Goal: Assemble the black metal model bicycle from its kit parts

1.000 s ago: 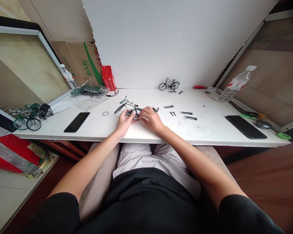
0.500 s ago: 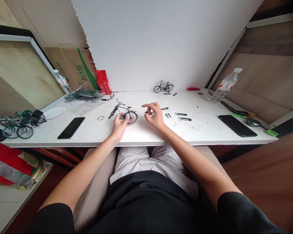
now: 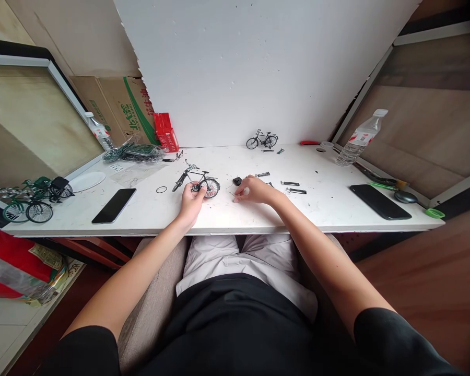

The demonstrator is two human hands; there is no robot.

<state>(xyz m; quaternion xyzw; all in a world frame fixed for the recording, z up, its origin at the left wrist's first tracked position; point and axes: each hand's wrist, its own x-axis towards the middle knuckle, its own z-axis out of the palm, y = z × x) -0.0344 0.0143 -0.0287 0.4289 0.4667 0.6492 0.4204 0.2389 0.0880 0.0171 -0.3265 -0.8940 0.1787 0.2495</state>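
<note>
A small black model bicycle [image 3: 198, 182] stands on the white table [image 3: 227, 214] in front of me. My left hand [image 3: 191, 198] grips it near its middle, by the rear wheel. My right hand [image 3: 253, 190] rests on the table just right of the bicycle, fingers curled down onto a thin small part that I cannot make out. A small black piece [image 3: 237, 180] lies right by its fingertips. Several small metal parts [image 3: 293, 187] lie scattered to the right of that hand.
A finished model bicycle [image 3: 262, 140] stands at the back. A black phone [image 3: 113, 205] lies left, another phone [image 3: 379, 201] right. A water bottle [image 3: 358, 138], tools [image 3: 391, 185], green model bicycles [image 3: 31, 196], a black ring [image 3: 161, 189] and a cardboard box [image 3: 117, 109] surround the table.
My right hand left the bicycle's rear wheel, lifted to the right, then came down onto the table beside the small parts. My left hand kept hold of the bicycle.
</note>
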